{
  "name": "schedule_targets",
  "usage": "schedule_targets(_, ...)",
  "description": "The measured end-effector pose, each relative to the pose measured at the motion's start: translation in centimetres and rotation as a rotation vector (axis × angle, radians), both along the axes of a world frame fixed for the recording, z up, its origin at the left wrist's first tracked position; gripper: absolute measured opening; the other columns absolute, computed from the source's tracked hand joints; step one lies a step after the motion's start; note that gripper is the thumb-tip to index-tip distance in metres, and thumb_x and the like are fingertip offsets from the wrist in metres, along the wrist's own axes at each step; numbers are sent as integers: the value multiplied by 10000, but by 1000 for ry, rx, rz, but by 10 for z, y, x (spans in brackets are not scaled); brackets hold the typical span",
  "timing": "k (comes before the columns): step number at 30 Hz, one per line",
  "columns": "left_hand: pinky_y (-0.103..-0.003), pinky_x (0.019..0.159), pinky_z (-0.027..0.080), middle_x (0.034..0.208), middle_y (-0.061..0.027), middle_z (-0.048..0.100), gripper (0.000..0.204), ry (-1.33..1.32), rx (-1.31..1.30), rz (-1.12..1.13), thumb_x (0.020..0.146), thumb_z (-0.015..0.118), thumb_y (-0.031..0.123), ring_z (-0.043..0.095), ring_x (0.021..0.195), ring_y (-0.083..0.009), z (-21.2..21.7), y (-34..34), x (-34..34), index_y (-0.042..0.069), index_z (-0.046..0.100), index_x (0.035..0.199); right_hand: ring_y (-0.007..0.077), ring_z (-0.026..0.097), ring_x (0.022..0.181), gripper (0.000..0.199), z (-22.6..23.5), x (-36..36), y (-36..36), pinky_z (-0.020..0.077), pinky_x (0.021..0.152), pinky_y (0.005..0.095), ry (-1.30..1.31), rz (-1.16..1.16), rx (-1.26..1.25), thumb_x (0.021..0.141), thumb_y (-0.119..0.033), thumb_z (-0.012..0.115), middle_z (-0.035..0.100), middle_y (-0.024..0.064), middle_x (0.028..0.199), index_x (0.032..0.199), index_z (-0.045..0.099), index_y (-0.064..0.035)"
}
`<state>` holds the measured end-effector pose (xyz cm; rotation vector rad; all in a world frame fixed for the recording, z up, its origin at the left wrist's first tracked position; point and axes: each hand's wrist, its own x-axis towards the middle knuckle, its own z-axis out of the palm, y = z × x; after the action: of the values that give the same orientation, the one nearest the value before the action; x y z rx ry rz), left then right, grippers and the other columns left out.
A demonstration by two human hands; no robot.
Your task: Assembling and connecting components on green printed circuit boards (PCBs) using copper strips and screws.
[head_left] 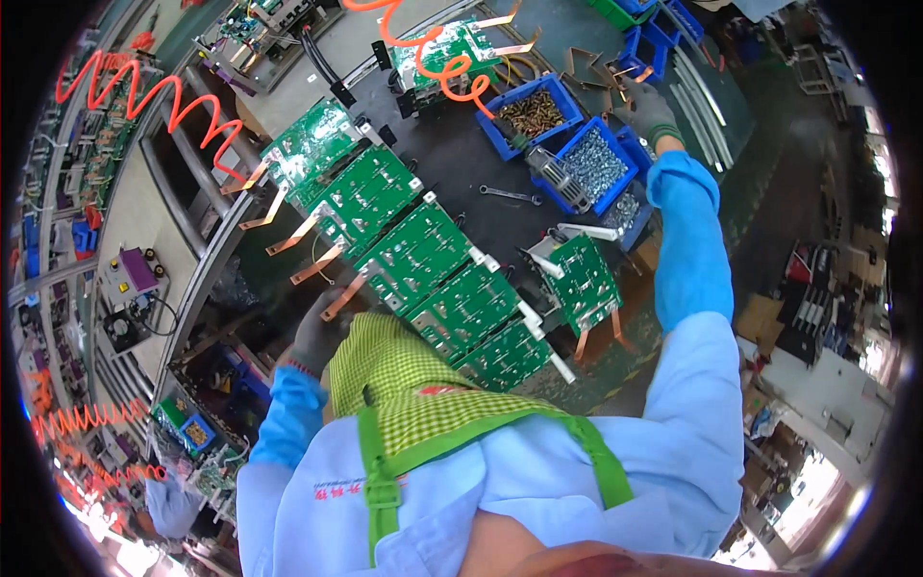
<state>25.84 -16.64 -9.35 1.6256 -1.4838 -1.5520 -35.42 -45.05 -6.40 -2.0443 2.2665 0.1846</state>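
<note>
My left hand (pixel 315 335), in a grey glove, is low at the left beside the end of a bent copper strip (pixel 343 297). That strip sticks out from one of several green circuit boards (pixel 417 252) lined up in a slanting row. Whether the fingers grip the strip is hidden. My right arm stretches far out to the upper right. There my gloved right hand (pixel 650 112) is closed among small copper pieces (pixel 642 74) and brown box-like dividers (pixel 584 67); what its fingers hold is too small to make out.
Blue bins hold brass-coloured fasteners (pixel 535 113) and silver screws (pixel 593 162). A power driver (pixel 558 178) rests against the bins, and a wrench (pixel 511 195) lies on the dark table. Another green board (pixel 583 279) stands at right. Orange coiled hoses (pixel 178 111) hang overhead.
</note>
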Motion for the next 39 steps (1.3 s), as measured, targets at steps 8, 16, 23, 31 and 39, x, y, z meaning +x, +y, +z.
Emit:
schedule_targets(8,-235,601,446,818,-36,532,303,463,706,1012,921,540,302,517,703,-148,33,107,10,35,519,1063,347,328,1309,863,-61,8,-79,347,1043,436,40,67,192,697,-265,716,250,150,1471,1424,252,-302)
schedule_targets(16,-246,618,449,818,-31,535,256,433,752,929,904,548,249,531,729,-147,29,82,-2,43,526,1055,408,472,1168,686,-100,-5,-90,428,939,460,-75,192,29,811,-415,596,374,209,1381,1408,268,-341)
schedule_targets(23,-260,665,461,916,-52,570,330,435,715,829,895,556,208,557,797,-163,7,91,2,34,508,1172,349,569,996,306,-122,0,-90,462,844,444,-22,287,-170,825,-158,520,574,192,1060,1126,573,-161)
schedule_targets(31,-235,641,431,840,-28,530,272,535,808,918,891,560,218,522,740,-139,-1,102,-5,36,512,1087,350,607,898,290,-101,-5,-83,507,768,414,192,393,-254,772,-53,516,592,179,997,1059,549,-73)
schedule_targets(39,-286,813,474,965,-68,559,219,720,711,520,892,501,47,565,922,-187,-19,52,-33,28,504,1111,359,563,840,184,101,52,47,464,723,418,-206,477,-702,802,-53,528,569,168,916,985,546,-46)
